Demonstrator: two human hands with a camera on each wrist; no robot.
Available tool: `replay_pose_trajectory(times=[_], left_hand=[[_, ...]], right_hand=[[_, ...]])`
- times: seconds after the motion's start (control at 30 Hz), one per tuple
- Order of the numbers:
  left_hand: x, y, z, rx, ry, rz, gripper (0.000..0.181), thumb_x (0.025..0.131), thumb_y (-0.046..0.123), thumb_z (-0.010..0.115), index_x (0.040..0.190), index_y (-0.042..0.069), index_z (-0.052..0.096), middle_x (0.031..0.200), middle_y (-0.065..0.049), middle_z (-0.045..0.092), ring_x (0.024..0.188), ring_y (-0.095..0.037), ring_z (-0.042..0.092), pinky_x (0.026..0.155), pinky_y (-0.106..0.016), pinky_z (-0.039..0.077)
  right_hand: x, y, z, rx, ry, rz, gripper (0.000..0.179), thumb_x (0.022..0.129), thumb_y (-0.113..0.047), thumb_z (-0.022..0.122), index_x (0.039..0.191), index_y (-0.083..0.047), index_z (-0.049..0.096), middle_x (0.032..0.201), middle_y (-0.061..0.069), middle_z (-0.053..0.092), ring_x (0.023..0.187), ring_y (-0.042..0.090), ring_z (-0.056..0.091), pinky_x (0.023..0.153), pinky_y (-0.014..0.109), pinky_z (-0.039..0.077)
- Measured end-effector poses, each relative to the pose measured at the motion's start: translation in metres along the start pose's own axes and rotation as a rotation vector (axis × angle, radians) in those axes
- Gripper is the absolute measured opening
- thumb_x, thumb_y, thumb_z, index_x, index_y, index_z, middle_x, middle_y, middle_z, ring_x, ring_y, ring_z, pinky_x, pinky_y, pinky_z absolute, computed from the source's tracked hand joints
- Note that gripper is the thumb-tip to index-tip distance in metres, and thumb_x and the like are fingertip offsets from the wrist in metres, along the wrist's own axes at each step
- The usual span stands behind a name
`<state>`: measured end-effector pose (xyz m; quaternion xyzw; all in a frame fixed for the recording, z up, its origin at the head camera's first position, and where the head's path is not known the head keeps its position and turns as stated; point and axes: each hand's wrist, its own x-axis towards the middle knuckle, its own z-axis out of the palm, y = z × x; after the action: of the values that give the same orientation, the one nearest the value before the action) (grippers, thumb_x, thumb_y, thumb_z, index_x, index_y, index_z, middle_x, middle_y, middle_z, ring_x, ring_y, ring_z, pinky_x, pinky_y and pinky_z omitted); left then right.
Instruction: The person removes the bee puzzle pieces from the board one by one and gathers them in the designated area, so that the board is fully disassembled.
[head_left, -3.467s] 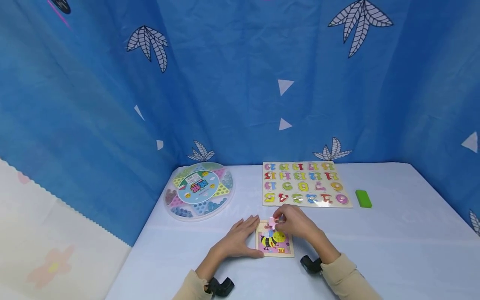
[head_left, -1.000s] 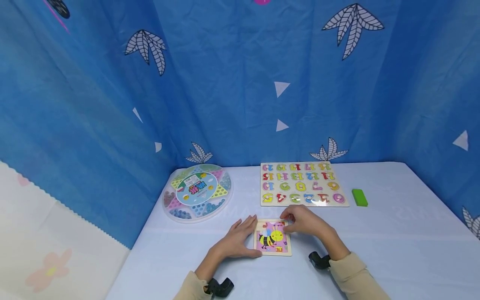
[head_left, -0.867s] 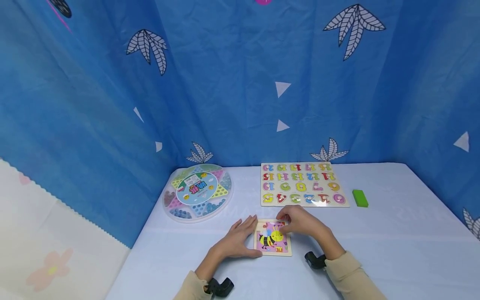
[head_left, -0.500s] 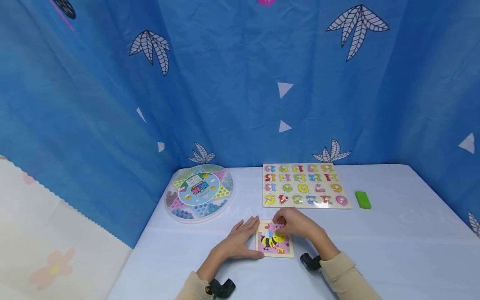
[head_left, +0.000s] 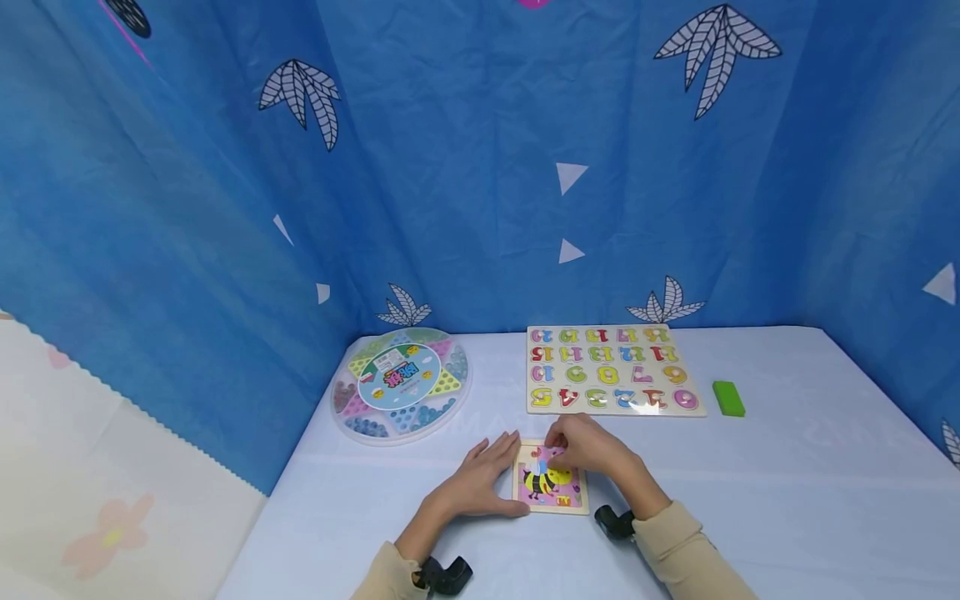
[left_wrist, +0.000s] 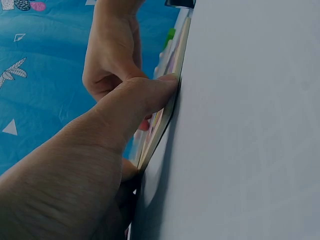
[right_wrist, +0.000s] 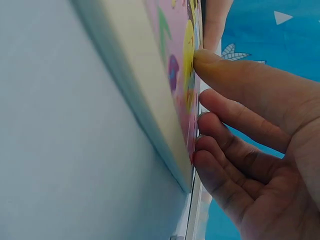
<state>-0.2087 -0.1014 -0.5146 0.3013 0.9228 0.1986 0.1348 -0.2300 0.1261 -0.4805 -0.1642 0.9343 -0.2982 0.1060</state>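
Observation:
A square wooden bee jigsaw puzzle (head_left: 551, 492) lies on the white table in the head view. Its pieces, showing a yellow and black bee on pink, sit inside a pale frame. Along its left side my left hand (head_left: 480, 479) lies with fingers spread and straight, the thumb against the near left corner. My right hand (head_left: 592, 446) reaches over the upper right of the puzzle and partly covers it. In the right wrist view, the thumb (right_wrist: 207, 62) touches the bee's yellow head and bent fingertips meet the top part; no raised piece shows between them.
Behind the puzzle lies a wooden number board (head_left: 615, 408) with coloured numerals. A green block (head_left: 728, 398) is at its right. A round Chinese checkers box (head_left: 401, 379) stands at the left. Blue patterned cloth (head_left: 480, 167) hangs behind the table.
At first my right hand held a pink puzzle piece over the puzzle; now that piece appears set in the frame. The right hand drew right, then returned leftward. The left hand stayed put.

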Motion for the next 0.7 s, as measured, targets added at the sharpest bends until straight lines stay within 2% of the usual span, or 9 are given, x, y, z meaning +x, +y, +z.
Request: replay_pose_trajectory(times=[0.2,0.5,0.7], left_hand=[[0.0005,-0.0006,0.0005,0.006,-0.002,0.001,0.105,0.078,0.062,0.069,0.156,0.011,0.020,0.164,0.000,0.016,0.153,-0.017,0.014,0.126,-0.045,0.010],[-0.0004,0.0006,-0.0017,0.017,-0.006,0.008,0.105,0.078,0.063,0.068,0.156,0.010,0.021,0.164,-0.001,0.017,0.153,-0.017,0.014,0.125,-0.045,0.010],[0.0009,0.0010,-0.0017,0.005,-0.020,-0.005,0.105,0.078,0.063,0.068,0.156,0.011,0.020,0.164,0.000,0.016,0.153,-0.016,0.013,0.126,-0.045,0.009]], right_hand=[[0.0002,-0.0029,0.0001,0.002,-0.003,0.020,0.018,0.075,-0.015,0.084,0.091,-0.013,0.076,0.079,-0.007,0.066,0.072,0.010,0.055,0.071,0.025,0.055],[-0.0005,-0.0032,-0.0012,0.008,0.022,0.008,0.023,0.072,-0.013,0.085,0.089,-0.013,0.070,0.077,-0.004,0.060,0.072,0.011,0.052,0.067,0.021,0.050],[-0.0006,-0.0043,-0.0010,0.023,0.024,0.017,0.022,0.073,-0.012,0.085,0.090,-0.012,0.072,0.078,-0.004,0.062,0.071,0.011,0.052,0.066,0.021,0.051]])
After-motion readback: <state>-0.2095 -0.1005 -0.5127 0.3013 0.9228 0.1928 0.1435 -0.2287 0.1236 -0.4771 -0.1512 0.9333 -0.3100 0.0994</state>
